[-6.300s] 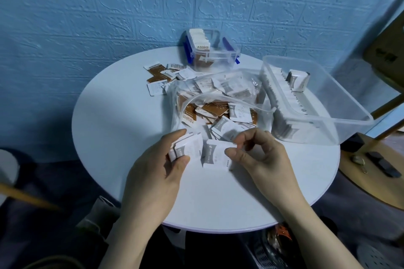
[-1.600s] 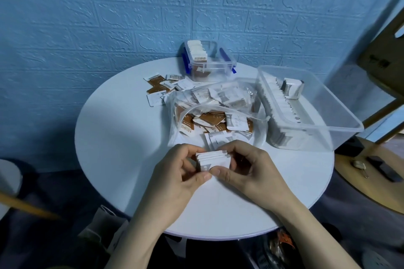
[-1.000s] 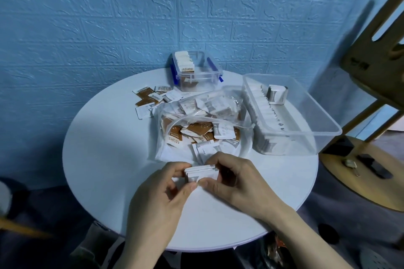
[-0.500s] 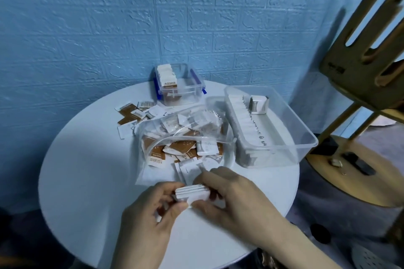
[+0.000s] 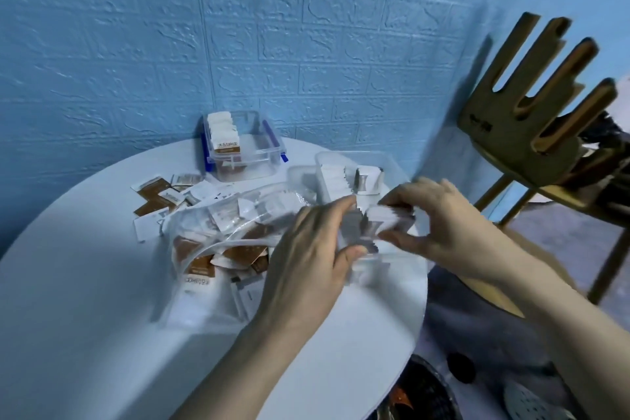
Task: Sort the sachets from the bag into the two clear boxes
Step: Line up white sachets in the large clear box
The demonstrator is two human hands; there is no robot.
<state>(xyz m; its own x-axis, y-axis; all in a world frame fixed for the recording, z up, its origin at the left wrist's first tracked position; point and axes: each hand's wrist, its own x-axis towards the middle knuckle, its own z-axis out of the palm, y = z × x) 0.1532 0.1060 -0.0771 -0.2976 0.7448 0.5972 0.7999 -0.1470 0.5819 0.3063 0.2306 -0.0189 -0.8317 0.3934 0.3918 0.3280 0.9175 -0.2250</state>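
Both hands (image 5: 371, 228) grip blurred, seemingly white sachets (image 5: 381, 220).

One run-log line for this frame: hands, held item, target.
left hand: grips sachet stack | right hand: pinches it | over large clear box | bag: sachets remain

Dim bluish light, soft shadows; both hands motion-blurred, edges bent by wide-angle lens.

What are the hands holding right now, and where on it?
Both hands, left and right, hold a stack of white sachets, pinched at its two ends; blur hides finer detail.
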